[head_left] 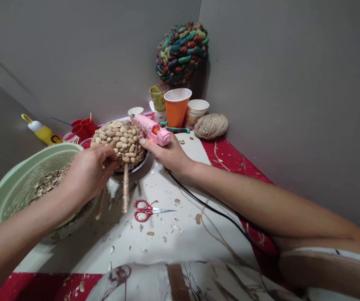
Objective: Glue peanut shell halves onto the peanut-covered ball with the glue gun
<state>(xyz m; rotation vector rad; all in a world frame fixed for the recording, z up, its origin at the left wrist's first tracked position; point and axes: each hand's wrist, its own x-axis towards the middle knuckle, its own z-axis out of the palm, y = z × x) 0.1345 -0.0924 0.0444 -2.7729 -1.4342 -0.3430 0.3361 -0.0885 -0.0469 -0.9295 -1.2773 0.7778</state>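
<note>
A dome covered in whole peanuts (pixel 122 140) rests in a shallow metal bowl (pixel 139 168), with twine-wrapped stick legs (pixel 125 188) reaching toward me. At the dome's lower left side is my left hand (pixel 88 169), fingers curled into a pinch; what they hold, if anything, is hidden. My right hand (pixel 172 152) grips a pink hot glue gun (pixel 151 129) at the dome's right side, nozzle pointing up and left. A black cord (pixel 195 198) runs from it toward me. Red-handled scissors (pixel 148 210) lie on the white table surface, blades pointing right.
A green colander (pixel 2 188) with shell pieces (pixel 46 184) stands left. Behind are red cups (pixel 81 129), a yellow bottle (pixel 43 131), an orange paper cup (pixel 176 110), stacked cups (pixel 195 115), a twine ball (pixel 211 126) and a painted peanut-covered shape (pixel 183 52). Grey walls enclose the table.
</note>
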